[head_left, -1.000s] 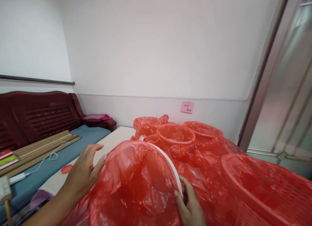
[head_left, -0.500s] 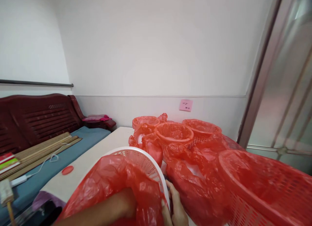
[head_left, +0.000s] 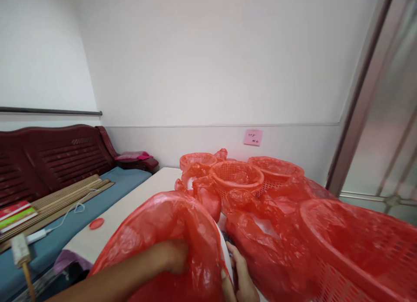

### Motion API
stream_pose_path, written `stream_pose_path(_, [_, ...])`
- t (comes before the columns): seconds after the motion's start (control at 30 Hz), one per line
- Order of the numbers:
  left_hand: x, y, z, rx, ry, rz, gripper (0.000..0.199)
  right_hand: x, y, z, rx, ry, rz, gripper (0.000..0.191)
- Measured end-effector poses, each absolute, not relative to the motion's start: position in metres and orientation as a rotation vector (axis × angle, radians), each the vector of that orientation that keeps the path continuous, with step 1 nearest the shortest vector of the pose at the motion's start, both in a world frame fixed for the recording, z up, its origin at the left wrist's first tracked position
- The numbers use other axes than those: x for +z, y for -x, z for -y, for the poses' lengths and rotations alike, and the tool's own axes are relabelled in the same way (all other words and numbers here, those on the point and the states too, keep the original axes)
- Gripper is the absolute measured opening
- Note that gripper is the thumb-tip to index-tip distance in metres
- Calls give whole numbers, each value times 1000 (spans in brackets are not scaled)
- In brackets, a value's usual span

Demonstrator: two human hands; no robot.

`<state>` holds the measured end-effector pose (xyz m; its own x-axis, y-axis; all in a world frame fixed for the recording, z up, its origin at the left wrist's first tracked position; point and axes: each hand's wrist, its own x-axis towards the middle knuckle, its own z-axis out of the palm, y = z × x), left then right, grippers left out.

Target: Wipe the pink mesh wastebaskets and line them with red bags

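Note:
A white plastic basket [head_left: 224, 250] stands close in front of me, with a red plastic bag [head_left: 150, 219] lining its inside and draped over most of its rim. My left hand [head_left: 177, 254] reaches down into the basket against the bag's inner side. Its fingers are hidden from view. On the right side of the rim, my right hand [head_left: 241, 276] grips the basket, thumb at the bag's edge and fingers on the outside. Only a strip of white rim still shows there.
To the right stands a large red basket [head_left: 355, 267] lined with a red bag. Beyond are several red baskets [head_left: 237, 176] and crumpled red bags [head_left: 267, 245] on a pale table [head_left: 153, 184]. A red lid-like disc [head_left: 97, 224] lies left. A wooden bench [head_left: 65, 154] runs along the left.
The bag now covers the white rim along the back, where it was bare before. My left hand has come into clearer view inside the bag. My right hand keeps its hold.

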<state>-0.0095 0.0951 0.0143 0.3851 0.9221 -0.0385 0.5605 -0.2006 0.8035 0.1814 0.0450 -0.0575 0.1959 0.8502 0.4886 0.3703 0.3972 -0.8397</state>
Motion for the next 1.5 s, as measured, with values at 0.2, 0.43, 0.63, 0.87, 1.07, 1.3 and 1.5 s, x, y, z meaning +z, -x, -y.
stream_pose_path(0.2, [88,27,-61,564,-2215,-1450,18,-57,-189,-49,484,1154,1396,47])
stream_pose_path(0.43, [117,84,-74,1146,-2247,-1942,39,-47,-188,-46,571,1202,1371,50])
stream_pose_path(0.63, [99,96,-93,1038,-2030,-1810,40,-42,-187,-48,663,1223,1342,48])
stream_pose_path(0.87, [101,95,-110,1173,-1761,-1846,41,-28,-200,-56,776,1144,1317,40])
stream_pose_path(1.07, [98,99,-125,1219,-1628,-1865,39,-17,-214,-68,751,1167,1398,31])
stream_pose_path(1.3, [101,96,-126,1217,-1648,-1823,43,-2,-214,-79,832,1129,1460,30])
stream_pose_path(1.5, [103,88,-126,1230,-1682,-1795,41,18,-214,-74,671,1183,1481,34])
